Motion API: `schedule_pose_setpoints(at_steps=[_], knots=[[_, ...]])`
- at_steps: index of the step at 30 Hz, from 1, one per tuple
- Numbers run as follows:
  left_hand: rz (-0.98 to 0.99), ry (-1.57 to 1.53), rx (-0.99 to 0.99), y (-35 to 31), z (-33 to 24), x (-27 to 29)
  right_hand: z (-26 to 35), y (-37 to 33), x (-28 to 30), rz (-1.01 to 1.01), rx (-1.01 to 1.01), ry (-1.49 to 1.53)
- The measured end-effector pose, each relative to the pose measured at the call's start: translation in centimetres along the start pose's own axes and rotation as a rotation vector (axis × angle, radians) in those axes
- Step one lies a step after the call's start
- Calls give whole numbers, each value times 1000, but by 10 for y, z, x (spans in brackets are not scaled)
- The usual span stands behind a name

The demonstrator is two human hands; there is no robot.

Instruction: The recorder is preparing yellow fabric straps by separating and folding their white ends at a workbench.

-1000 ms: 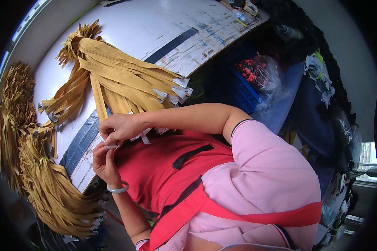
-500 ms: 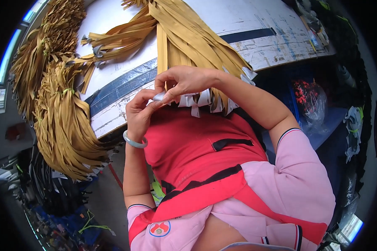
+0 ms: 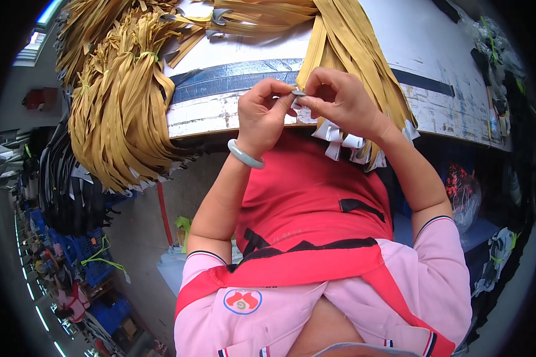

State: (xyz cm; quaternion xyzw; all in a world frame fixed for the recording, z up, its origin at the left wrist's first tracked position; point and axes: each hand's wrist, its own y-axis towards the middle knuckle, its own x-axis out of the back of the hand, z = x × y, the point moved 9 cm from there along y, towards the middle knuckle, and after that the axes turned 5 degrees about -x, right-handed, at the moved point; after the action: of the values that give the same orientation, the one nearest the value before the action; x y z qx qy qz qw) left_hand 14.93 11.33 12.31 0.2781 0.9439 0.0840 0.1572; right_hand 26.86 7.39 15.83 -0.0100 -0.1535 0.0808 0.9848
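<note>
Between my two hands, at the near edge of the table, is a small silver-grey tab (image 3: 298, 93) at the end of a yellow-tan tape strip. My left hand (image 3: 261, 113), with a pale bangle (image 3: 245, 154) at its wrist, pinches the tab from the left. On the other side my right hand (image 3: 343, 102) has thumb and forefinger closed on the same tab. A bundle of long tan strips (image 3: 357, 47) runs down the table just beyond and beside my right hand. Its white and grey ends (image 3: 339, 141) hang over the edge below that hand.
More tan strips lie across the table (image 3: 423, 41) at the far side. A thick tied bundle of tan strips (image 3: 116, 101) droops over the left edge, with black strips (image 3: 71, 184) below it. Blue crates (image 3: 92, 256) stand at lower left, a plastic bag (image 3: 461, 196) at right.
The whole view has shifted, so the table and bundles sit differently in it. My right hand has drawn back from over my left fingers to the right, and the tab shows between them.
</note>
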Motion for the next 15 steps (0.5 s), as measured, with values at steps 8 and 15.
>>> schedule_pose_setpoints(at_steps=[8, 15], knots=[[-14, 423, -272, -21, -16, -18, 3, 0, 15, -452, 295, -405], [98, 365, -182, 3, -25, 7, -11, -7, 6, -206, 125, 208]])
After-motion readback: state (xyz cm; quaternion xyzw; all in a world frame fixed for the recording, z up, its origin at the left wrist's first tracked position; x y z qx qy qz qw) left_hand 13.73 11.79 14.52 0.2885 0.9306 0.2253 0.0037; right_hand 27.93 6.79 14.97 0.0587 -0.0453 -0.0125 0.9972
